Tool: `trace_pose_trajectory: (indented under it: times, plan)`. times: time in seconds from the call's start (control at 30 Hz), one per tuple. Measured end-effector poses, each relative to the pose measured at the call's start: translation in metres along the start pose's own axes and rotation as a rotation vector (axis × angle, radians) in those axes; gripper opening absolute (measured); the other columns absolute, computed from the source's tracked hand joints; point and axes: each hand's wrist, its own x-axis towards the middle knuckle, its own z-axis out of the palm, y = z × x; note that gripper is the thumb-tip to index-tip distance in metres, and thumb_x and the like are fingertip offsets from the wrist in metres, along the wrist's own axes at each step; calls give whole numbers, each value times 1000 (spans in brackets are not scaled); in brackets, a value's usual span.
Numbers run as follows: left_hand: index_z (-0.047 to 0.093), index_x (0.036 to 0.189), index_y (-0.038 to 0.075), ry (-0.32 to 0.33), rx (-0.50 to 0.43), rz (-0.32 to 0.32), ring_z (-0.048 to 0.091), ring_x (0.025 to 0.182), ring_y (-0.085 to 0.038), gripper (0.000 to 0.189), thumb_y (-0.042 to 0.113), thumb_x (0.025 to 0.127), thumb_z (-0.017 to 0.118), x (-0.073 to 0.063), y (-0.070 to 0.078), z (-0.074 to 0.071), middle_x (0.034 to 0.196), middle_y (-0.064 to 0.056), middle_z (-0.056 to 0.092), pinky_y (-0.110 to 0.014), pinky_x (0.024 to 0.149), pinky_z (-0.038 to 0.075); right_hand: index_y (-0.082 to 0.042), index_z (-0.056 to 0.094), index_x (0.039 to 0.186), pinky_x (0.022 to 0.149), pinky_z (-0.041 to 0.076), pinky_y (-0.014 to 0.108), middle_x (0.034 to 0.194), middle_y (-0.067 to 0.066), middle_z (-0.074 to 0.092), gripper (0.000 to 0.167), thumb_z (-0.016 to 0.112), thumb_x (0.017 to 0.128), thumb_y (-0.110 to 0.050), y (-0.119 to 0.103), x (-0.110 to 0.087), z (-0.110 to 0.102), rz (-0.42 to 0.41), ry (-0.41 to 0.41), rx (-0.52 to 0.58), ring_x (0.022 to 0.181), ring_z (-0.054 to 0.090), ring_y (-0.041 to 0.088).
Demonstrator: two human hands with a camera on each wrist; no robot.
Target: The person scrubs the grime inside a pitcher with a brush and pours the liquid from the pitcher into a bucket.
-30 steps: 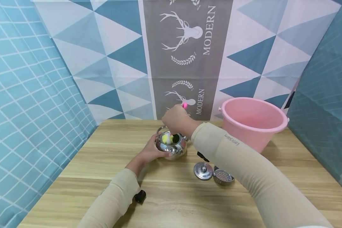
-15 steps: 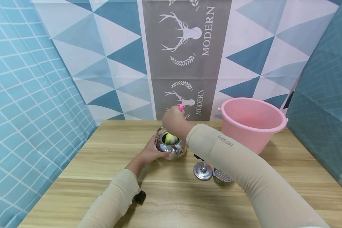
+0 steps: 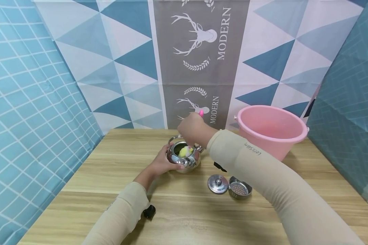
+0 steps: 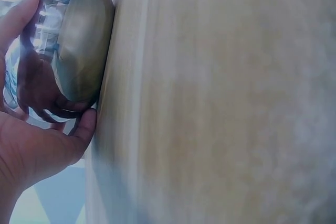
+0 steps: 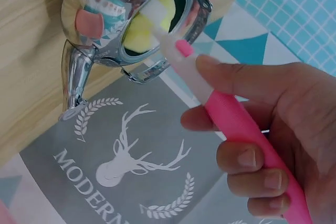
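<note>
My left hand [image 3: 161, 162] grips the side of a shiny metal teapot [image 3: 190, 164] on the wooden table, thumb near the front and fingers behind. In the left wrist view the thumb and fingers spread around the rounded teapot body [image 4: 86, 40]. My right hand [image 3: 192, 127] is above the teapot. In the right wrist view it holds the pink handle of a sponge brush [image 5: 239, 121], thumb along the white neck. The brush's yellow and white sponge head [image 5: 149, 24] sits in the teapot's uncovered mouth. The raised carrying handle [image 3: 170, 139] stands at the mouth's far side.
A round metal lid [image 3: 217, 184] and a perforated strainer basket [image 3: 240, 191] lie side by side right of the teapot. A pink bucket [image 3: 265, 147] stands at the back right. Patterned sheets [image 3: 135, 61] surround the table [image 3: 184, 221].
My right hand dips left, then moves back right. The sponge head goes lower into the teapot and shifts toward the mouth's right side. My left hand stays on the teapot.
</note>
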Motion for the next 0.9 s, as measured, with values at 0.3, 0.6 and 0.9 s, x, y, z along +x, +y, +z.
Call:
trace_pose_trajectory:
  times: [0.3, 0.6, 0.9]
  plan:
    - [28, 150, 10, -8, -29, -22, 37, 134, -29, 109, 17, 63, 93, 0, -1, 0, 146, -14, 39, -46, 115, 22, -21, 67, 85, 63, 50, 32, 76, -5, 61, 20, 68, 83, -40, -3, 2, 9, -8, 123, 75, 65, 52, 11]
    - [28, 148, 9, 23, -24, -12, 41, 131, -26, 108, 15, 62, 93, 5, 2, 6, 145, -13, 40, -42, 113, 29, -21, 70, 93, 57, 43, 28, 79, -5, 61, 13, 62, 90, -30, -14, 10, 12, 44, 134, -14, 62, 49, 11]
    - [22, 150, -3, -37, -29, -17, 37, 134, -34, 108, 8, 67, 89, -14, 40, 4, 148, -22, 36, -44, 114, 25, -18, 63, 89, 45, 26, 27, 67, -3, 40, 19, 70, 76, -29, -19, 9, 4, 64, 37, -193, 51, 30, 11]
